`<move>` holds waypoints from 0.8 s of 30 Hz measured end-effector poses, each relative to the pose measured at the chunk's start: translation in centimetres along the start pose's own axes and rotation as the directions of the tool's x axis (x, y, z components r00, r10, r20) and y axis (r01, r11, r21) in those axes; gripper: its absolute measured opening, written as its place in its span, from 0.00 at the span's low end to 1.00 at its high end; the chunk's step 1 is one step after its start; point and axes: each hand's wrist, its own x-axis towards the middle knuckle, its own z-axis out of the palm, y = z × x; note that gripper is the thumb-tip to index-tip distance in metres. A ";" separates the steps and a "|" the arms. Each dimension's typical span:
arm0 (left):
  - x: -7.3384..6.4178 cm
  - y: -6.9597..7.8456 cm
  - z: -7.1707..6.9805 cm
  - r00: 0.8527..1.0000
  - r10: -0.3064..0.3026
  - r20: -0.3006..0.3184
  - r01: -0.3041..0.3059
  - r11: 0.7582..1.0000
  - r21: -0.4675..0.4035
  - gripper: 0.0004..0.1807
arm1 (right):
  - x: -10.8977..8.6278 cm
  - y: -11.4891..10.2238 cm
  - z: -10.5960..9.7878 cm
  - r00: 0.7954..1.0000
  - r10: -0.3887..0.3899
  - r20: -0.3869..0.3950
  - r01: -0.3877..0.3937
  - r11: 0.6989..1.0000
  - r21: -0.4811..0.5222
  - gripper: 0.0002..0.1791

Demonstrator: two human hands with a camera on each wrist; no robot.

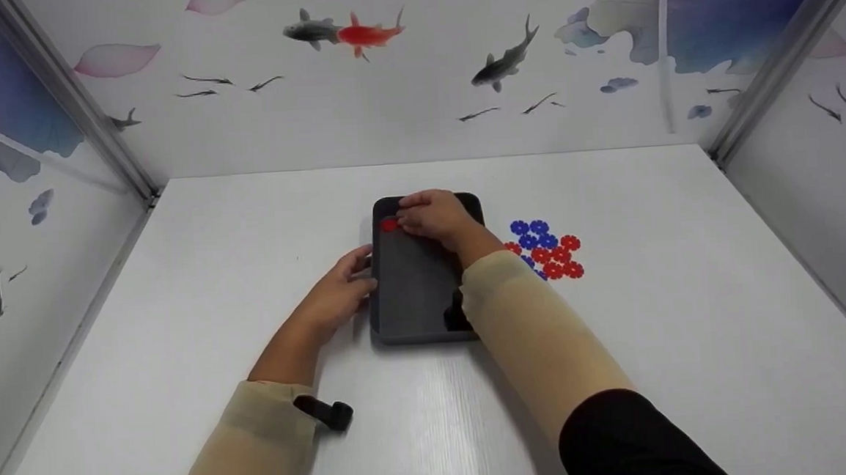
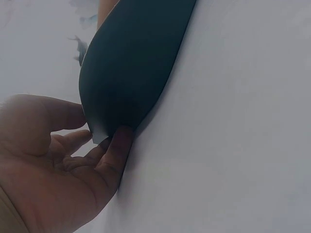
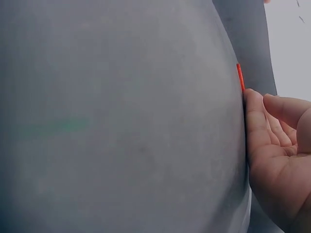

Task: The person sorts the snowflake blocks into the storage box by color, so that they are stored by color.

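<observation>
A dark grey rectangular tray [image 1: 418, 282] lies on the table with its long sides pointing away from me. My left hand [image 1: 337, 294] is at the tray's left side, its thumb and fingertips touching the outer wall. Inside the far left part of the tray lies a red notched disc [image 1: 390, 225]. Over the tray's far end, my right hand [image 1: 436, 218] reaches in with fingers fairly straight. In the right wrist view its fingertips meet the edge of the red disc [image 3: 240, 77]. The right forearm hides part of the tray's right side.
To the right of the tray, blue notched discs [image 1: 538, 227] and red notched discs [image 1: 571, 243] lie flat in a loose group, partly hidden by the right sleeve. A white panel [image 1: 416, 120] printed with fish stands behind the white table [image 1: 657, 341], with panels on both sides.
</observation>
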 end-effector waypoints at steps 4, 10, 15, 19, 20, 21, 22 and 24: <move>0.1 0.0 0.1 1.000 0.000 -0.006 0.000 1.000 0.000 0.36 | 0.1 -0.6 -0.2 1.000 -0.005 0.000 0.005 0.998 0.059 0.19; 0.3 -0.1 0.0 1.000 0.001 -0.013 -0.001 1.000 -0.008 0.35 | -0.7 -3.4 -0.6 0.999 -0.029 0.022 0.024 0.979 0.202 0.21; 0.3 -0.2 0.0 1.000 -0.007 -0.015 0.007 1.000 -0.014 0.35 | -2.4 -6.1 -1.8 0.997 -0.052 0.049 0.038 0.966 0.254 0.21; 0.3 -0.3 -0.2 1.000 -0.015 -0.016 0.015 1.000 -0.015 0.35 | -4.5 -7.1 -3.4 0.995 -0.091 0.052 0.075 0.965 0.251 0.22; 0.3 -0.2 -0.2 1.000 -0.018 -0.020 0.018 1.000 -0.016 0.35 | -5.1 -7.1 -3.9 0.994 -0.101 0.047 0.086 0.965 0.249 0.22; 0.3 -0.3 -0.3 1.000 -0.017 -0.022 0.017 1.000 -0.019 0.36 | -5.6 -7.1 -4.4 0.993 -0.112 0.043 0.098 0.965 0.243 0.22; 0.3 -0.3 -0.3 1.000 -0.014 -0.020 0.014 1.000 -0.023 0.36 | -6.1 -7.0 -5.0 0.992 -0.122 0.037 0.110 0.966 0.236 0.22; 0.4 -0.3 -0.2 1.000 -0.013 -0.022 0.013 0.999 -0.030 0.35 | -7.2 -6.6 -6.3 0.991 -0.136 0.018 0.129 0.967 0.219 0.23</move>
